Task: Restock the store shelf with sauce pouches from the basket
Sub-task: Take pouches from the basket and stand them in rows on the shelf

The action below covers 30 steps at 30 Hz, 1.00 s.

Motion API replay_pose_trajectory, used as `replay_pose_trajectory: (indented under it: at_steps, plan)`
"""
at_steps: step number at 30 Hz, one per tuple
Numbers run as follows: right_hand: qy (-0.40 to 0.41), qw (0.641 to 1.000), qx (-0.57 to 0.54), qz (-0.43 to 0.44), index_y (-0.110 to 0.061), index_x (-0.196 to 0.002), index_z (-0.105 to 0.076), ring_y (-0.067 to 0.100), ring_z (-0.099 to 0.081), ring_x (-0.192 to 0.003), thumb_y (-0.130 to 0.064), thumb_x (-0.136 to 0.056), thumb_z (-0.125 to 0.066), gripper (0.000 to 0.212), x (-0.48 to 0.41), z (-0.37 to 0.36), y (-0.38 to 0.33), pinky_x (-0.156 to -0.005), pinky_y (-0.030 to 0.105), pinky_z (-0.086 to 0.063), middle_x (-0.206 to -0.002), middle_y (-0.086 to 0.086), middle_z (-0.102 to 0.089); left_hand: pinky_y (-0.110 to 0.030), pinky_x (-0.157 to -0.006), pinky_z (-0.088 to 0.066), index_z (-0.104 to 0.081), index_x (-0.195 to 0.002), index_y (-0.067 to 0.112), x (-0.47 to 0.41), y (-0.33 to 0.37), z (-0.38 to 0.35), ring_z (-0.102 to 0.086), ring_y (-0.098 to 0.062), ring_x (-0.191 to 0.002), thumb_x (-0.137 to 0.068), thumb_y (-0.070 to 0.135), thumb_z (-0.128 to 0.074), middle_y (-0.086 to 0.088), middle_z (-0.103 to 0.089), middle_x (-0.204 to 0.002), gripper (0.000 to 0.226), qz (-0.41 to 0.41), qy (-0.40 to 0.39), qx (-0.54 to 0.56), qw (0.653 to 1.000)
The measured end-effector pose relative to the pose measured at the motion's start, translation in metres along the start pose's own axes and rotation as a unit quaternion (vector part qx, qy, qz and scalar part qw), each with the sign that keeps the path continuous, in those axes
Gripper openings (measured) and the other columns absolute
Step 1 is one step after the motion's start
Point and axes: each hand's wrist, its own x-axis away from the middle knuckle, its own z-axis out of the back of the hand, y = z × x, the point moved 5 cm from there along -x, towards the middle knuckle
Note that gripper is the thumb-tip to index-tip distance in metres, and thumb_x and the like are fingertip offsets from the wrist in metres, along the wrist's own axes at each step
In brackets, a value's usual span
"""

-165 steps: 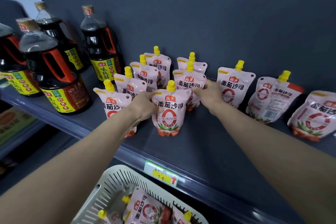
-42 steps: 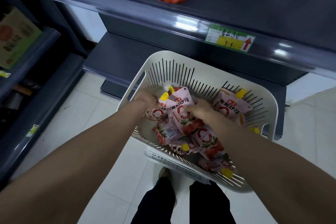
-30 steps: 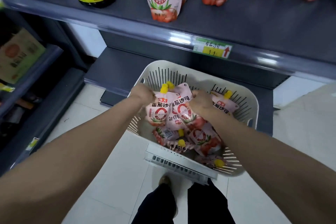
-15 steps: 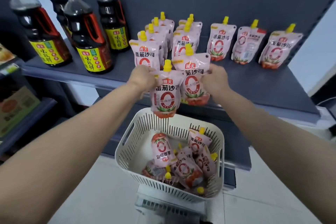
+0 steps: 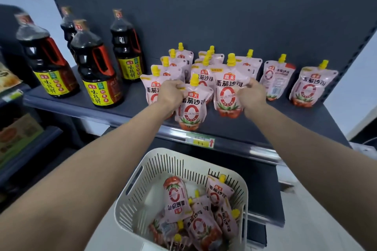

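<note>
My left hand (image 5: 170,96) grips the top left corner of a pink sauce pouch (image 5: 191,106) with a yellow cap, held upright at the front edge of the dark shelf (image 5: 265,128). My right hand (image 5: 252,96) grips the right side of a second pouch (image 5: 227,91), upright just behind and to the right. Several more pouches stand in rows behind them, and two others (image 5: 312,85) lean against the back panel at the right. Below, the white slotted basket (image 5: 142,187) holds several pouches lying loose.
Several dark soy sauce bottles (image 5: 98,73) with yellow labels stand at the left of the same shelf. A green and yellow price tag (image 5: 201,141) sits on the shelf's front rail. Lower shelves with boxed goods run down the left side.
Both hands lifted a pouch each out of the basket and carried them up and forward over the shelf's front edge. The view tilted up from the basket to the shelf.
</note>
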Motion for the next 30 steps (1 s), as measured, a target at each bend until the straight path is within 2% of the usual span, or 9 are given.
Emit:
replay_pose_trajectory:
  at_steps: [6, 10, 13, 14, 17, 18, 23, 28, 30]
  plan:
    - [-0.014, 1.0, -0.017, -0.021, -0.022, -0.076, -0.065, 0.032, -0.065, -0.102, 0.007, -0.084, -0.053, 0.033, -0.027, -0.014, 0.024, -0.089, 0.048, -0.055, -0.106, 0.011, -0.069, -0.038, -0.093, -0.053, -0.063, -0.118, 0.0, -0.022, -0.004, -0.011, -0.064, -0.028, -0.106, -0.087, 0.001, -0.058, -0.016, -0.067, -0.115, 0.032, 0.002, -0.008, -0.01, 1.0]
    - [-0.032, 0.999, -0.003, -0.026, -0.018, -0.098, -0.069, 0.027, -0.065, -0.102, 0.01, -0.083, -0.054, 0.035, -0.038, -0.026, 0.034, -0.091, 0.045, -0.055, -0.098, 0.003, -0.067, -0.032, -0.091, -0.052, -0.064, -0.113, -0.001, -0.032, -0.005, -0.016, -0.062, -0.02, -0.097, -0.088, 0.0, -0.057, -0.013, -0.067, -0.108, 0.026, 0.0, -0.023, -0.004, 1.0]
    - [-0.044, 0.999, -0.004, -0.024, -0.017, -0.098, -0.069, 0.026, -0.064, -0.101, 0.01, -0.082, -0.056, 0.034, -0.042, -0.035, 0.037, -0.092, 0.044, -0.055, -0.097, 0.003, -0.067, -0.032, -0.09, -0.052, -0.063, -0.113, -0.004, -0.037, -0.003, -0.015, -0.063, -0.023, -0.097, -0.088, 0.0, -0.057, -0.016, -0.067, -0.108, 0.025, 0.002, -0.02, 0.004, 1.0]
    - [-0.05, 0.998, -0.006, -0.026, -0.016, -0.099, -0.069, 0.024, -0.064, -0.101, 0.009, -0.082, -0.057, 0.032, -0.043, -0.038, 0.038, -0.092, 0.041, -0.054, -0.097, 0.002, -0.066, -0.031, -0.088, -0.054, -0.063, -0.113, -0.005, -0.039, -0.004, -0.014, -0.064, -0.024, -0.098, -0.088, -0.001, -0.058, -0.017, -0.067, -0.108, 0.026, 0.003, -0.016, 0.005, 1.0]
    - [-0.069, 0.997, -0.016, -0.02, -0.008, -0.106, -0.068, 0.02, -0.063, -0.096, 0.007, -0.084, -0.061, 0.028, -0.042, -0.048, 0.037, -0.086, 0.035, -0.054, -0.096, 0.002, -0.064, -0.009, -0.063, -0.051, -0.065, -0.105, -0.006, -0.039, -0.007, -0.012, -0.061, -0.013, -0.078, -0.088, -0.003, -0.057, -0.011, -0.065, -0.095, 0.02, -0.002, -0.026, -0.015, 1.0]
    - [-0.072, 0.997, -0.014, -0.016, -0.007, -0.107, -0.068, 0.021, -0.064, -0.097, 0.006, -0.084, -0.062, 0.027, -0.042, -0.051, 0.038, -0.087, 0.036, -0.054, -0.095, 0.002, -0.065, -0.007, -0.06, -0.049, -0.066, -0.104, -0.005, -0.038, -0.009, -0.013, -0.059, -0.011, -0.076, -0.088, -0.002, -0.056, -0.01, -0.065, -0.094, 0.019, -0.002, -0.029, -0.019, 0.999]
    - [-0.092, 0.995, -0.013, -0.023, -0.005, -0.11, -0.066, 0.022, -0.063, -0.097, 0.006, -0.084, -0.062, 0.029, -0.042, -0.065, 0.043, -0.089, 0.038, -0.054, -0.099, 0.005, -0.065, -0.03, -0.084, -0.054, -0.066, -0.106, -0.004, -0.038, -0.015, -0.013, -0.062, -0.02, -0.091, -0.089, 0.0, -0.056, -0.012, -0.066, -0.097, 0.02, 0.019, -0.036, 0.002, 0.999]
    - [-0.113, 0.993, -0.013, -0.013, -0.005, -0.111, -0.066, 0.014, -0.056, -0.088, 0.002, -0.086, -0.063, 0.027, -0.04, -0.071, 0.047, -0.071, 0.021, -0.048, -0.087, 0.001, -0.065, -0.032, -0.082, -0.055, -0.06, -0.118, 0.001, -0.037, -0.021, -0.012, -0.064, -0.026, -0.101, -0.085, -0.005, -0.058, -0.014, -0.067, -0.111, 0.033, 0.039, -0.042, 0.002, 0.998]
    - [-0.135, 0.991, -0.002, 0.002, -0.004, -0.114, -0.065, 0.014, -0.057, -0.091, 0.003, -0.087, -0.062, 0.028, -0.041, -0.07, 0.047, -0.074, 0.023, -0.047, -0.091, 0.002, -0.065, -0.028, -0.081, -0.052, -0.052, -0.129, 0.003, -0.034, -0.025, -0.013, -0.062, -0.026, -0.106, -0.084, -0.007, -0.058, -0.015, -0.064, -0.119, 0.046, 0.059, -0.043, 0.017, 0.997]
